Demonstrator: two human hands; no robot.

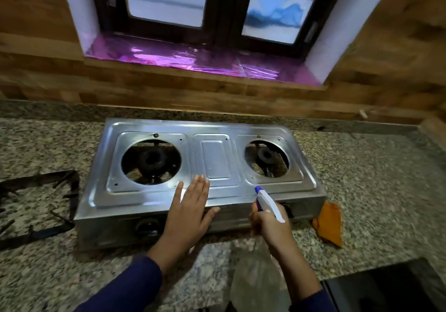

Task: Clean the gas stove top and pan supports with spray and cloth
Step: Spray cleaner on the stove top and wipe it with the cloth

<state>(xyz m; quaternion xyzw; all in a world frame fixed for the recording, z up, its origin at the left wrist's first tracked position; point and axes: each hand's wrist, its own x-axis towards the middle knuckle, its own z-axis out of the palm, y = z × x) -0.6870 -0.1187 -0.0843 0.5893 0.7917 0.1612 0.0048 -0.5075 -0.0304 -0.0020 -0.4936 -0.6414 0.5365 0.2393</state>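
Head view: the gas stove top [149, 198] sits on the granite tabletop [374, 179], directly ahead of both hands. Both burner openings are bare; the pan supports [36, 205] have been lifted off and lie on the tabletop, well to the left of the left hand.

Right hand [270, 225]: grip clenched around the neck of the spray bottle [268, 203]. The blue nozzle tip points forward over the front edge of the steel, toward the right burner opening [266, 158]. The clear bottle body hangs below the grip and is blurred.

Left hand [190, 210]: grip released, palm flat, fingers extended and resting on the front of the stove top, just left of the spray grip. It holds nothing.

The orange cloth [329, 225] lies on the tabletop to the right of the spray grip, against the stove's front right corner, out of both hands.

Probable step: wetting the steel before wiping.

Hazards from this position:
- Nozzle aim is close to the right burner opening; spray may enter the burner head and the ports.
- The flat left hand is beside the spray path; mist may wet it.
- Downward pressure from the left palm may slide the stove on the smooth tabletop.
- The control knob [147, 226] lies just below the left hand; a slip may turn it.
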